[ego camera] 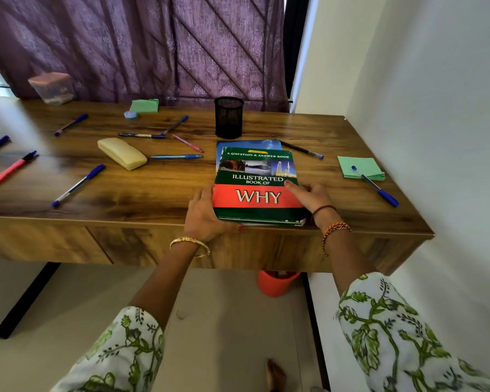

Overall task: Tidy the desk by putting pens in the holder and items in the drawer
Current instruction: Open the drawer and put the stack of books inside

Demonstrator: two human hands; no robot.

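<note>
**Book held at both sides near the desk's front edge**

A green and red book [257,185] is seen lying on a thinner blue one at the front edge of the wooden desk [159,190]. Its left edge is gripped by the left hand [205,215], fingers curled along the side. Its right edge is held by the right hand [313,196], thumb laid on the cover. A black mesh holder [228,117] stands just behind the books, with pens [78,185] scattered to the left.

A purple patterned curtain [142,46] hangs behind the wooden desk — beside it a white wall [425,89] — and an orange bucket [276,282] sits on the floor beneath.
</note>
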